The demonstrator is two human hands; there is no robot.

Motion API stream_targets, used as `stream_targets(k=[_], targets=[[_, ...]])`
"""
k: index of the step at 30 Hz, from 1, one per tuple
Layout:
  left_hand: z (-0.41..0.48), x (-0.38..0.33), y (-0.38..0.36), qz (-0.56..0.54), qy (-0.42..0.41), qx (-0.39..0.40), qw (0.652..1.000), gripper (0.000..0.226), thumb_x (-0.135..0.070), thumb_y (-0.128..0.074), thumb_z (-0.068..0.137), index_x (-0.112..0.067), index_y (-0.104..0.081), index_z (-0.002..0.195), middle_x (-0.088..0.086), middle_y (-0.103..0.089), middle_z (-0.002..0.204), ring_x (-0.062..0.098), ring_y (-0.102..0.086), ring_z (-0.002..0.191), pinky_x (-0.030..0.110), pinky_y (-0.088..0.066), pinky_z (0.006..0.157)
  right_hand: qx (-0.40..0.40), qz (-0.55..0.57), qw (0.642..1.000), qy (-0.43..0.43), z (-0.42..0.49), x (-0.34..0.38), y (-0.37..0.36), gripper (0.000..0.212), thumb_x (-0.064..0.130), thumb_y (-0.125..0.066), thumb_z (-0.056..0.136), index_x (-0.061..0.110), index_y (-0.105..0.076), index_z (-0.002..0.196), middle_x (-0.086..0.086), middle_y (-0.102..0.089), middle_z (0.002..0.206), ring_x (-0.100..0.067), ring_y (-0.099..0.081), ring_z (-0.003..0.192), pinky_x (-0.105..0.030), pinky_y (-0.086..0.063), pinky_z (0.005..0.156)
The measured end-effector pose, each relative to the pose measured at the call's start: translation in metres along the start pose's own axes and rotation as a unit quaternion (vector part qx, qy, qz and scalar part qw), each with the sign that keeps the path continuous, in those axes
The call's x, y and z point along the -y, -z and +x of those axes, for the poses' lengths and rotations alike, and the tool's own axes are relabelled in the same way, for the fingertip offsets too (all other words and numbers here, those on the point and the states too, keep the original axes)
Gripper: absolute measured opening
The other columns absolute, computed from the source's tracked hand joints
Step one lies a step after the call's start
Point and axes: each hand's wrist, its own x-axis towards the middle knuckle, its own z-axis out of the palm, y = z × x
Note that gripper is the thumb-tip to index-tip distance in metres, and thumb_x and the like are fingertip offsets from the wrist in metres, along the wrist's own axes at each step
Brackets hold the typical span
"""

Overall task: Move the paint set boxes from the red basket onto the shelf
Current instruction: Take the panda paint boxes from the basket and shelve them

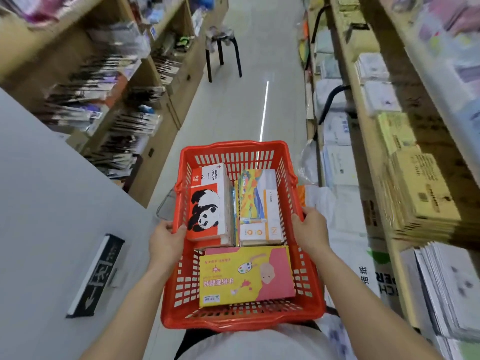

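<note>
Red plastic basket [298,203] holds the panda watercolour box [207,206], a landscape paint set [259,206] beside it and a yellow-pink box [246,275] nearest. Left hand [166,240] and right hand [310,229] grip its side rims.

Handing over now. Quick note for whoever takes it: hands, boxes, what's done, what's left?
Left hand grips the left rim of the red basket. Right hand grips the right rim.
The panda box, painted-cover box and yellow box all lie in the basket.
Done: nothing shelved.
Left: move every box onto a shelf. Which shelf is meant cannot be told.
</note>
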Motion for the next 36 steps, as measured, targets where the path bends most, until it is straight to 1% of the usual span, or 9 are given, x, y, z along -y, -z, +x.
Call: stream_targets(k=[2, 6, 12, 18, 20, 25, 29, 33, 36], targets=[[0.032, -0.039, -0.019, -0.006, -0.001, -0.005, 1.000, 0.020, -0.039, -0.062, 0.097, -0.023, -0.053, 0.091, 0.007, -0.076, 0.084, 0.023, -0.076, 0.064, 0.042, -0.063, 0.064, 0.010, 0.000, 1.000, -0.012, 0.054, 0.016, 0.012, 0.018, 0.009, -0.054, 0.098, 0.008, -0.072, 0.096, -0.006, -0.072, 0.085, -0.025, -0.067, 0.077, -0.033, -0.054, 0.066], [0.103, -0.110, -0.059, -0.002, -0.010, -0.028, 1.000, 0.019, -0.037, -0.063, 0.097, -0.025, -0.054, 0.085, 0.002, -0.075, 0.083, 0.022, -0.074, 0.067, 0.040, -0.061, 0.065, 0.015, 0.002, 1.000, 0.004, 0.162, 0.046, 0.024, 0.021, 0.008, -0.053, 0.098, 0.020, -0.065, 0.086, 0.003, -0.069, 0.078, -0.009, -0.064, 0.067, -0.020, -0.042, 0.051], [0.240, -0.201, -0.117, -0.016, -0.004, -0.019, 1.000, 0.022, -0.038, -0.063, 0.096, -0.017, -0.058, 0.102, 0.001, -0.073, 0.088, 0.023, -0.074, 0.072, 0.040, -0.060, 0.067, 0.015, 0.006, 1.000, -0.007, 0.324, 0.092, 0.016, 0.020, 0.010, -0.051, 0.099, 0.020, -0.065, 0.087, -0.001, -0.072, 0.079, -0.017, -0.069, 0.068, -0.028, -0.052, 0.054], [0.396, -0.309, -0.158, -0.032, -0.004, -0.007, 0.999, 0.023, -0.036, -0.064, 0.096, -0.014, -0.060, 0.102, 0.005, -0.073, 0.095, 0.022, -0.071, 0.077, 0.033, -0.055, 0.063, 0.012, -0.003, 1.000, -0.007, 0.494, 0.166, 0.002, 0.023, 0.012, -0.053, 0.099, 0.021, -0.066, 0.082, 0.004, -0.072, 0.075, -0.010, -0.069, 0.063, -0.021, -0.049, 0.047], [0.440, -0.347, -0.166, -0.031, -0.002, -0.005, 0.999, 0.024, -0.036, -0.064, 0.096, -0.014, -0.060, 0.103, 0.006, -0.073, 0.095, 0.023, -0.072, 0.077, 0.037, -0.058, 0.067, 0.008, -0.009, 1.000, -0.016, 0.546, 0.190, 0.001, 0.023, 0.012, -0.052, 0.099, 0.013, -0.069, 0.083, 0.002, -0.072, 0.072, -0.012, -0.069, 0.060, -0.019, -0.050, 0.044], [0.548, -0.439, -0.192, -0.035, -0.001, -0.001, 0.999, 0.024, -0.041, -0.064, 0.095, -0.018, -0.057, 0.101, 0.004, -0.073, 0.091, 0.024, -0.075, 0.073, 0.044, -0.062, 0.070, 0.012, -0.003, 0.999, -0.035, 0.680, 0.239, -0.010, 0.021, 0.013, -0.052, 0.099, 0.005, -0.070, 0.092, -0.010, -0.076, 0.083, -0.031, -0.074, 0.075, -0.047, -0.062, 0.070], [0.642, -0.503, -0.223, -0.037, -0.001, -0.014, 0.999, 0.022, -0.038, -0.063, 0.096, -0.017, -0.056, 0.099, 0.005, -0.073, 0.092, 0.025, -0.075, 0.074, 0.046, -0.063, 0.072, 0.018, 0.006, 1.000, -0.020, 0.799, 0.272, -0.030, 0.017, 0.015, -0.053, 0.101, 0.014, -0.067, 0.092, -0.008, -0.076, 0.089, -0.027, -0.074, 0.078, -0.044, -0.062, 0.074], [0.735, -0.575, -0.251, -0.036, -0.002, -0.039, 0.999, 0.012, -0.025, -0.065, 0.095, -0.016, -0.058, 0.093, 0.009, -0.072, 0.093, 0.031, -0.072, 0.084, 0.051, -0.058, 0.080, 0.021, -0.006, 1.000, -0.002, 0.925, 0.311, -0.045, 0.019, 0.010, -0.056, 0.096, 0.007, -0.074, 0.093, -0.012, -0.077, 0.088, -0.028, -0.072, 0.077, -0.041, -0.059, 0.072], [0.803, -0.631, -0.264, -0.042, 0.010, -0.043, 0.998, 0.011, -0.025, -0.065, 0.095, -0.020, -0.058, 0.089, 0.007, -0.073, 0.091, 0.030, -0.072, 0.081, 0.050, -0.059, 0.078, 0.031, -0.009, 0.999, 0.007, 1.013, 0.350, -0.054, 0.018, 0.009, -0.056, 0.096, 0.009, -0.074, 0.093, -0.010, -0.077, 0.087, -0.028, -0.073, 0.078, -0.041, -0.060, 0.074]])
